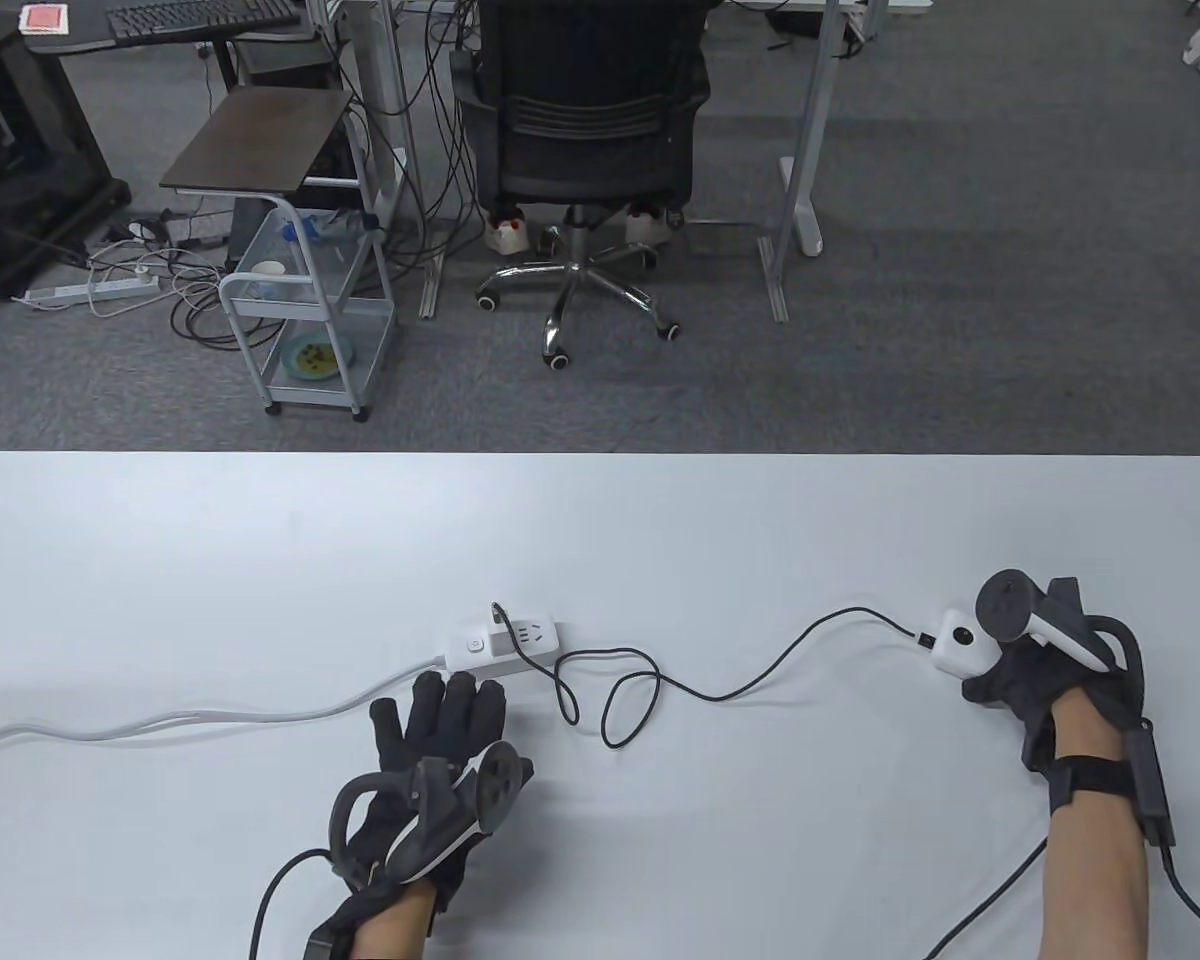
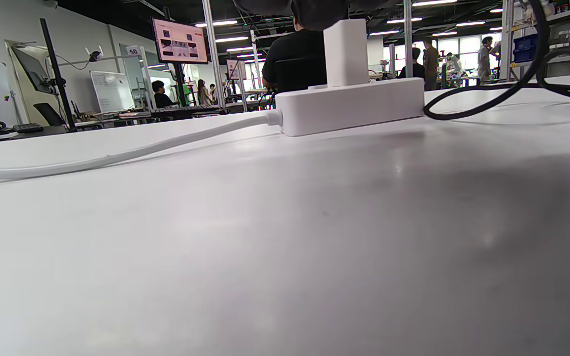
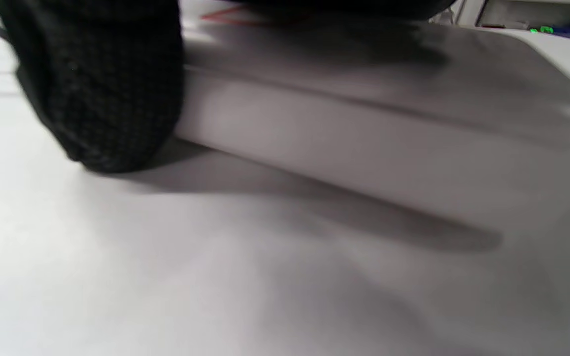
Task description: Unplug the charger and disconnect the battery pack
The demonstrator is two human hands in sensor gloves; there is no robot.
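Left hand (image 1: 430, 745): lower centre of the table view, lying flat with fingers spread and released; fingertips (image 1: 460, 685) just short of the power strip, gripping nothing.
Right hand (image 1: 1035, 675): right edge of the table view, closed around the battery pack; in the right wrist view a gloved finger (image 3: 102, 84) presses against its side.
Battery pack (image 1: 960, 643): small white rounded block at mid-right of the table view, lying on the table with only its left end showing past the hand.
Cable (image 1: 720, 690): thin and black, plugged into the left end of the battery pack, running left through a loose loop at frame centre, then up to the charger.
Charger (image 2: 345, 52): white cube standing upright in the power strip, plainly seen in the left wrist view.
Power strip (image 1: 495, 645): short white bar left of centre, its pale cord trailing off the left edge.
Handling, judged: battery pack rigid, smooth, probably slippery, so hold its long sides; cable limp, best taken at the stiff plug, not the wire; charger light but seated firmly, so pinch its body while pressing the strip down.
Table (image 1: 210, 560): white, matte.
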